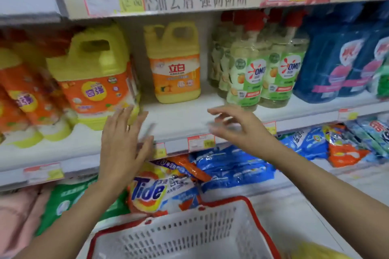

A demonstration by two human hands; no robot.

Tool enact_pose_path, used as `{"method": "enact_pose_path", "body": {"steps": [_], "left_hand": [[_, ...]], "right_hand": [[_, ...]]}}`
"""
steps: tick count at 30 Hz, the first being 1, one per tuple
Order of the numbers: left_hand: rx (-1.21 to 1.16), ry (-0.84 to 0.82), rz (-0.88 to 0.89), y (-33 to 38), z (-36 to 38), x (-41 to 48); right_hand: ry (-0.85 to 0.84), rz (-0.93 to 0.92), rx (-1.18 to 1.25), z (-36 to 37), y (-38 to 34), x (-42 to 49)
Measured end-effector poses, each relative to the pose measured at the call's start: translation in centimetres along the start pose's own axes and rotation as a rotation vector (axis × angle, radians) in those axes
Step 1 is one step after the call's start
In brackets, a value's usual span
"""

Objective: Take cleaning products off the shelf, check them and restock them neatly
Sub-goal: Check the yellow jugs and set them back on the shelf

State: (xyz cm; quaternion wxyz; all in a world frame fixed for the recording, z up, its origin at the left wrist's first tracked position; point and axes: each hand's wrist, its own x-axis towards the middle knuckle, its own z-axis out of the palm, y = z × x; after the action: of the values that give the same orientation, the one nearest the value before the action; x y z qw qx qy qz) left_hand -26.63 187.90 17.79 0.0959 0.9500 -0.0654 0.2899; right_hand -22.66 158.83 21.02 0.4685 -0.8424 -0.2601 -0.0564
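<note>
L hand [124, 141]: fingers straight & spread, gripping nothing; tips at lower right corner of big yellow jug [94, 78]. Prob. touching, but blur too heavy to be sure.
R hand [237, 128]: fingers loosely bent, holding nothing; over front of shelf [185, 120], just below OMO spray bottles [263, 73].
Products: all on shelf. Big yellow jug near front lip, small yellow jug [174, 63] set well back, bare gap betw. them.
Risk 1: shove low on big yellow jug could tip it onto orange-label bottles [25, 94] at left, or skid it off lip; smooth base on smooth shelf.
Risk 2: R hand reaching back may clip OMO spray bottles; tall, narrow, close-packed, so domino-prone.
Risk 3: anything dropped lands on detergent bags [155, 187] or in basket [189, 233].
Materials: jugs opaque glossy plastic, boxy, moulded handle, orange labels; sprays clear w/ pale liquid, red trigger tops; bags soft film; basket white perforated plastic, red rim.
</note>
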Motion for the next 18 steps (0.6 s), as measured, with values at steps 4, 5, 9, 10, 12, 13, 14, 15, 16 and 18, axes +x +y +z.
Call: {"method": "enact_pose_path", "body": {"steps": [4,5,9,10,12,13,14,15,16,18], "left_hand": [[0.134,-0.248,-0.036,-2.7,1.3,-1.8],[0.169,-0.265,-0.027,-2.9,1.7,-2.0],[0.183,-0.204,-0.031,-3.1,2.6,-1.7],[0.190,-0.190,-0.026,-3.2,2.7,-1.7],[0.196,-0.167,-0.012,-3.4,2.9,-1.7],[0.194,-0.156,-0.006,-3.5,3.1,-1.7],[0.191,-0.146,-0.002,-3.5,3.2,-1.7],[0.189,-0.136,0.001,-3.6,3.3,-1.7],[0.185,-0.133,0.000,-3.6,3.3,-1.7],[0.176,-0.137,-0.004,-3.7,3.4,-1.8]], "right_hand": [[0.168,-0.017,0.135,3.1,-1.4,10.5],[0.220,0.034,0.180,3.4,-1.4,12.6],[0.295,0.217,0.241,4.0,0.0,18.7],[0.297,0.206,0.244,4.0,0.0,19.6],[0.325,0.179,0.199,4.0,0.1,20.4],[0.326,0.146,0.175,4.1,0.0,20.3],[0.331,0.139,0.176,4.1,0.0,20.2],[0.351,0.127,0.189,4.3,-0.1,19.7],[0.367,0.115,0.204,4.5,-0.1,19.3],[0.376,0.052,0.139,5.1,-1.1,17.3]]}}
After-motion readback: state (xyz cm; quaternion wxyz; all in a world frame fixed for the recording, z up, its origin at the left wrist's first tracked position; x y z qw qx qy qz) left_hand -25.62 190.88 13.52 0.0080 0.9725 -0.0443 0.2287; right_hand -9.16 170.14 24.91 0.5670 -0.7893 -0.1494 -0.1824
